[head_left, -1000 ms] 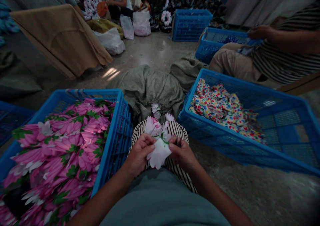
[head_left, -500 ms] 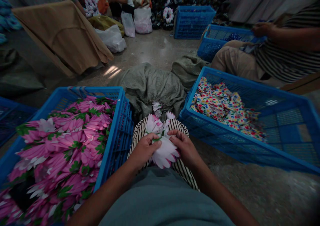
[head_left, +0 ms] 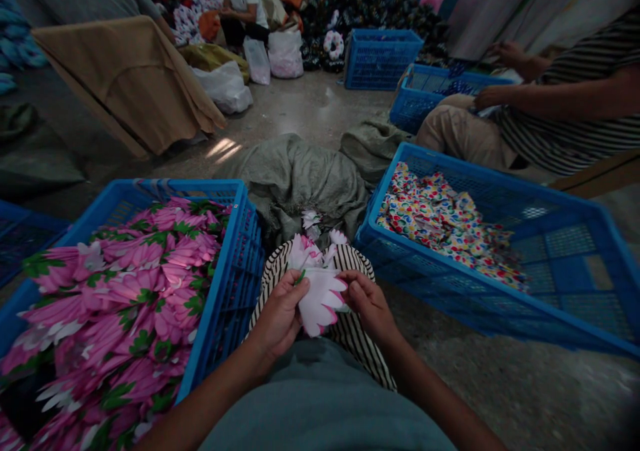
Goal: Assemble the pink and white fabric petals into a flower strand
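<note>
A white fabric flower (head_left: 319, 299) with pink-edged petals is spread above my lap, its petals pointing down and to the right. My left hand (head_left: 280, 311) is closed on its left side, thumb on top, with a bit of green showing at the fingertips. At its right edge my right hand (head_left: 369, 302) pinches the petal cloth. Just beyond the hands, more pink-and-white flower pieces (head_left: 306, 254) lie between my knees in striped cloth. Heaped pink flowers with green leaves (head_left: 150, 291) fill the blue crate (head_left: 239, 228) on my left.
A blue crate (head_left: 495, 292) on the right holds colourful printed cloth pieces (head_left: 440, 221). Grey-green sacking (head_left: 300, 171) lies ahead. A person in a striped top (head_left: 590, 104) sits at the right; another person (head_left: 245, 4) sits far back. A brown cloth-covered panel (head_left: 120, 84) stands left.
The white flower has been turned and spread flatter between my hands. My left hand has rolled to show more of its palm side. The view has tilted up slightly.
</note>
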